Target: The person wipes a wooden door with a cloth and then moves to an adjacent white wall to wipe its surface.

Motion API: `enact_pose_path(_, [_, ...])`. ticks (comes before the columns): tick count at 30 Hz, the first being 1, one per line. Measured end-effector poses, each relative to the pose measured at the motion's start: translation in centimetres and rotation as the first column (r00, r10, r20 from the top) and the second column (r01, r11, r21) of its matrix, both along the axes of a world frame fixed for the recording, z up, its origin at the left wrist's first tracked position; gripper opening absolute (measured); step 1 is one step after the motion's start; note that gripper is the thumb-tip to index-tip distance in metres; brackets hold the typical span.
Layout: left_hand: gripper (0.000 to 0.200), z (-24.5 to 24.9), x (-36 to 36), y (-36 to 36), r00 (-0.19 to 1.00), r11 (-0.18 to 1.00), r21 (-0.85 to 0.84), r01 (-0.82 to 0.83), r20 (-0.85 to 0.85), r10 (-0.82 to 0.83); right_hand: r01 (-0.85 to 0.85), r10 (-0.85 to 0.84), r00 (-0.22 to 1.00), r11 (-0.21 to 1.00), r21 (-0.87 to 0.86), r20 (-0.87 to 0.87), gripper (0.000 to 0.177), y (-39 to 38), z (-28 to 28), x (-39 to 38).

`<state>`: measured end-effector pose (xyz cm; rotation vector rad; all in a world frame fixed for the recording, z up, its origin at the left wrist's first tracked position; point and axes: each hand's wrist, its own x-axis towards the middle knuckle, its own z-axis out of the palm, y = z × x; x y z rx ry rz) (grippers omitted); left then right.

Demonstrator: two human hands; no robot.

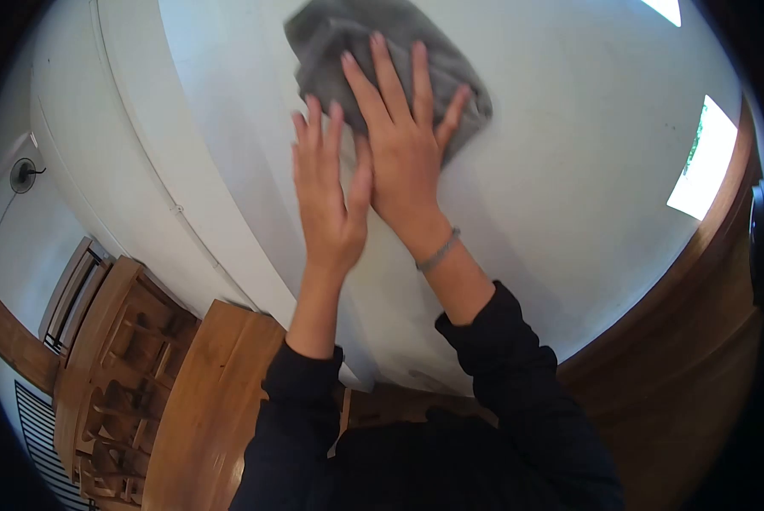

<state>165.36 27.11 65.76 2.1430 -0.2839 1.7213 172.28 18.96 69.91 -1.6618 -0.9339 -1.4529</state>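
Observation:
A grey cloth is bunched and spread against the white wall at the top of the head view. My right hand lies flat over it with fingers splayed, pressing it to the surface; a grey band circles that wrist. Beside it, my left hand is open with its fingers stretched upward. The left fingertips are right at the cloth's lower left edge, and the left thumb is close to the right hand.
A wooden table stands at lower left, with wooden chairs beyond it. A fan is mounted on the far left wall. On the right, a bright window opening sits near a brown wooden edge.

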Motion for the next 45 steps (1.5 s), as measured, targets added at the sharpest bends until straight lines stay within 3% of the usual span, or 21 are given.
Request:
enact_pose_path(3, [0.055, 4.8, 0.3, 0.9, 0.989, 1.000, -0.008, 0.001, 0.149, 0.000, -0.097, 0.104, 0.990, 0.992, -0.081, 0.097, 0.047, 1.7, 2.5, 0.0])
enact_pose_path(5, [0.054, 5.3, 0.5, 1.8, 0.989, 0.997, -0.061, 0.050, 0.140, -0.041, -0.203, 0.231, 0.962, 0.961, -0.186, 0.144, 0.044, 2.8, 2.3, -0.6])
enact_pose_path(7, [0.053, 4.1, 0.3, 2.6, 0.991, 0.989, -0.108, 0.105, 0.095, -0.095, -0.160, 0.204, 0.966, 0.955, -0.249, 0.160, 0.045, 3.7, 0.0, -0.5])
enact_pose_path(11, [0.057, -5.3, 0.8, 5.1, 0.999, 0.993, -0.116, 0.007, 0.045, -0.001, -0.216, 0.257, 0.965, 0.895, -0.391, 0.054, 0.050, 4.6, -8.2, -0.7])
enact_pose_path(12, [0.059, -8.8, 0.7, 5.4, 0.999, 0.988, -0.154, 0.002, 0.044, 0.005, -0.252, 0.284, 0.959, 0.868, -0.427, 0.012, 0.052, 4.8, -11.3, -0.8])
enact_pose_path(14, [0.063, -17.0, 0.4, 5.9, 0.996, 0.966, -0.242, -0.089, -0.018, 0.088, -0.171, 0.206, 0.979, 0.778, -0.604, -0.013, 0.049, 4.6, -17.7, -0.7])
enact_pose_path(16, [0.061, -22.3, -0.3, 5.4, 0.990, 0.958, -0.252, -0.138, -0.074, 0.123, -0.123, 0.147, 0.989, 0.761, -0.637, -0.015, 0.051, 5.6, -24.7, -0.4])
enact_pose_path(17, [0.059, -22.7, -1.2, 5.4, 0.982, 0.973, -0.161, -0.164, -0.117, 0.147, -0.215, 0.184, 0.976, 0.771, -0.600, -0.114, 0.053, 5.6, -26.0, -0.9])
enact_pose_path(19, [0.056, -21.4, -2.9, 5.1, 0.958, 0.978, 0.022, -0.205, -0.200, 0.206, -0.387, 0.261, 0.916, 0.772, -0.505, -0.304, 0.056, 6.3, -26.9, -1.3])
enact_pose_path(20, [0.054, -19.5, -3.5, 5.2, 0.968, 0.980, 0.055, -0.191, -0.153, 0.197, -0.397, 0.269, 0.906, 0.811, -0.431, -0.328, 0.057, 6.9, -25.4, -1.8])
enact_pose_path(22, [0.050, -13.5, -4.5, 6.1, 0.982, 0.979, 0.121, -0.162, -0.074, 0.172, -0.406, 0.286, 0.876, 0.872, -0.274, -0.388, 0.058, 7.5, -19.2, -4.3])
enact_pose_path(24, [0.050, -6.9, -6.0, 7.2, 0.987, 0.979, 0.128, -0.160, 0.051, 0.154, -0.476, 0.438, 0.837, 0.879, -0.040, -0.328, 0.061, 7.7, -11.4, -6.5])
enact_pose_path(26, [0.051, -0.6, -7.7, 7.1, 0.953, 0.953, 0.150, -0.264, 0.196, 0.233, -0.705, 0.718, 0.671, 0.695, 0.142, -0.184, 0.062, 8.5, -5.6, -7.2])
enact_pose_path(29, [0.053, 3.8, -9.5, 8.5, 0.924, 0.928, 0.124, -0.351, 0.210, 0.321, -0.790, 0.799, 0.593, 0.601, 0.116, -0.100, 0.060, 11.7, -1.2, -8.7])
enact_pose_path(31, [0.054, 4.3, -10.0, 9.6, 0.904, 0.907, 0.069, -0.416, 0.142, 0.404, -0.682, 0.678, 0.719, 0.730, 0.032, -0.150, 0.060, 13.5, -2.2, -9.6])
enact_pose_path(34, [0.056, -1.1, -9.4, 13.0, 0.937, 0.933, -0.091, -0.349, -0.003, 0.350, -0.534, 0.527, 0.844, 0.843, -0.064, -0.096, 0.050, 15.7, -7.6, -9.1])
enact_pose_path(36, [0.059, -6.1, -9.1, 14.6, 0.926, 0.922, -0.087, -0.376, -0.023, 0.376, -0.472, 0.470, 0.882, 0.877, -0.095, -0.038, 0.042, 16.7, -11.3, -8.5])
enact_pose_path(39, [0.059, -6.7, -8.8, 14.3, 0.927, 0.918, -0.136, -0.373, -0.020, 0.374, -0.501, 0.503, 0.864, 0.863, -0.063, 0.012, 0.033, 16.3, -11.8, -8.4])
enact_pose_path(41, [0.060, -4.1, -8.6, 14.4, 0.923, 0.915, -0.127, -0.382, -0.005, 0.385, -0.467, 0.471, 0.880, 0.881, -0.067, 0.060, 0.034, 16.5, -9.1, -8.2])
enact_pose_path(45, [0.059, 6.4, -8.0, 15.0, 0.968, 0.965, -0.140, -0.220, 0.093, 0.234, -0.468, 0.455, 0.859, 0.884, 0.001, 0.236, 0.035, 18.1, 1.7, -6.9])
